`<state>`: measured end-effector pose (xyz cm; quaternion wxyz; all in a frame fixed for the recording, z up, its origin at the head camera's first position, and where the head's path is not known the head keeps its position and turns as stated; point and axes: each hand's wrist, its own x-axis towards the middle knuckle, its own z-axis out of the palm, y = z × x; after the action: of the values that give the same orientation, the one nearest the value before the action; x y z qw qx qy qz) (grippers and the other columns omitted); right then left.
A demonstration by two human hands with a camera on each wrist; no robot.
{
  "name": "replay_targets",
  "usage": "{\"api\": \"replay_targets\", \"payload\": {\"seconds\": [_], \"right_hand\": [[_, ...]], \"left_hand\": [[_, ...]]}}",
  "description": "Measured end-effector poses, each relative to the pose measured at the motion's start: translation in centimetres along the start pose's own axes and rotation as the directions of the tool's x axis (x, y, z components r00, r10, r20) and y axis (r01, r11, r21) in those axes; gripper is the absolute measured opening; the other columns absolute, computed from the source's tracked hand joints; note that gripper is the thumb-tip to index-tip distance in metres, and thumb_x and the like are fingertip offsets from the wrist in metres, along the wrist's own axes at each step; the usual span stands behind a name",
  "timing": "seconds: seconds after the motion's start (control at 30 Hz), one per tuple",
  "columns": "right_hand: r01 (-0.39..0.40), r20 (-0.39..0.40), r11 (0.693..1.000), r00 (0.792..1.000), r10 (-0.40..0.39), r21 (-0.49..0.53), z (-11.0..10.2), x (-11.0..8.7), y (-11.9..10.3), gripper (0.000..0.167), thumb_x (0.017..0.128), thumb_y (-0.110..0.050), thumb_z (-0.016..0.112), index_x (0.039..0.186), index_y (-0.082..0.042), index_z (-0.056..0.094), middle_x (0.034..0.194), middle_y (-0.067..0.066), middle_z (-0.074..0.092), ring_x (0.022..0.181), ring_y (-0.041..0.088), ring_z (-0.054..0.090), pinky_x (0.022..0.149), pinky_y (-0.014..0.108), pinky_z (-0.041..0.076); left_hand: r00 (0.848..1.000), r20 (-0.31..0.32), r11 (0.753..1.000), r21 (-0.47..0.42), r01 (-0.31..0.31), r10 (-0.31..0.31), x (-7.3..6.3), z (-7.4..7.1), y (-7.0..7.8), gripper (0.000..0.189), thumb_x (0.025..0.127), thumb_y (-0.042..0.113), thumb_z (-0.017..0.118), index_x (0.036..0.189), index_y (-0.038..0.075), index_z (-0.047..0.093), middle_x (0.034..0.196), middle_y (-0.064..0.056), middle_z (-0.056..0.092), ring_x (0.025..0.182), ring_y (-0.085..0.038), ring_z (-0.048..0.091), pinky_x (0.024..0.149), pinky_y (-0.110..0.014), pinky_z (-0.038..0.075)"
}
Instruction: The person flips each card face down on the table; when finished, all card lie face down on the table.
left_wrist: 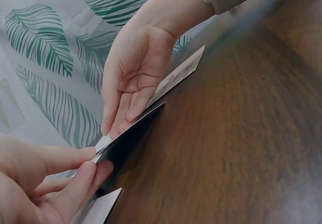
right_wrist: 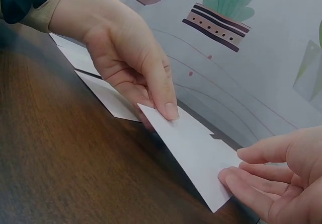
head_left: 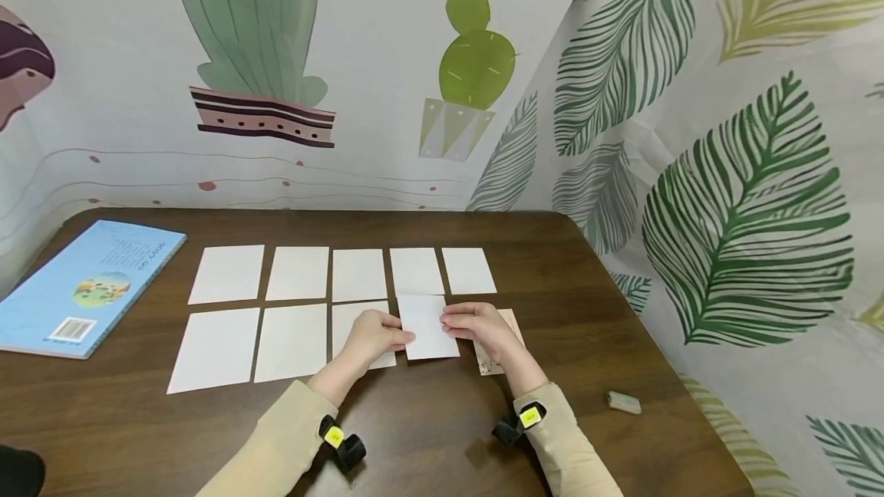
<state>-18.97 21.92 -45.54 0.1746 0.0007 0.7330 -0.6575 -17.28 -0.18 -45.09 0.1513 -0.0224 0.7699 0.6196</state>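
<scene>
Both hands are at a white card [head_left: 426,326], its near edge tilted up from the table. My left hand [head_left: 373,337] pinches its left edge, thumb on the upper face and fingers beneath, as the left wrist view shows. At the opposite edge, the fingertips of my right hand [head_left: 486,326] touch the card, with fingers loosely extended in the left wrist view. Partly covered by the right hand and wrist lies a cream card with a printed pattern [head_left: 491,365]. Another white card [head_left: 348,320] is partly hidden behind the left hand.
Several white cards [head_left: 359,274] form a back row, with two more [head_left: 214,347] at front left. A blue book [head_left: 117,251] lies at the table's left. A small eraser-like block [head_left: 625,403] sits near the right edge. Behind stands a wall with printed plants [head_left: 387,60].
</scene>
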Motion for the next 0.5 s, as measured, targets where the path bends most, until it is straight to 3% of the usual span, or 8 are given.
{"api": "replay_targets", "payload": {"seconds": [0.23,0.5], "right_hand": [[0.001,0.007,1.000,1.000,-0.001,0.001,0.0,0.1,0.1,0.041,0.093,-0.002,0.060,0.125,0.021,0.052,0.104,0.011,0.071,0.087,0.007,0.069,0.085,0.024,0.057],[-0.009,0.002,1.000,1.000,0.009,0.016,0.1,0.0,0.0,0.040,0.092,0.000,0.060,0.125,0.021,0.052,0.103,0.012,0.071,0.086,0.009,0.069,0.084,0.024,0.057]], "left_hand": [[0.999,-0.016,0.999,0.024,-0.027,0.028,0.1,-0.5,-0.1,0.036,0.077,0.001,0.077,0.106,-0.018,0.065,0.102,-0.029,0.069,0.078,-0.027,0.075,0.072,-0.031,0.061],[1.000,-0.003,1.000,-0.017,-0.012,0.012,0.0,-1.5,0.2,0.035,0.080,0.000,0.075,0.108,-0.018,0.065,0.103,-0.030,0.069,0.079,-0.024,0.075,0.074,-0.030,0.060]]}}
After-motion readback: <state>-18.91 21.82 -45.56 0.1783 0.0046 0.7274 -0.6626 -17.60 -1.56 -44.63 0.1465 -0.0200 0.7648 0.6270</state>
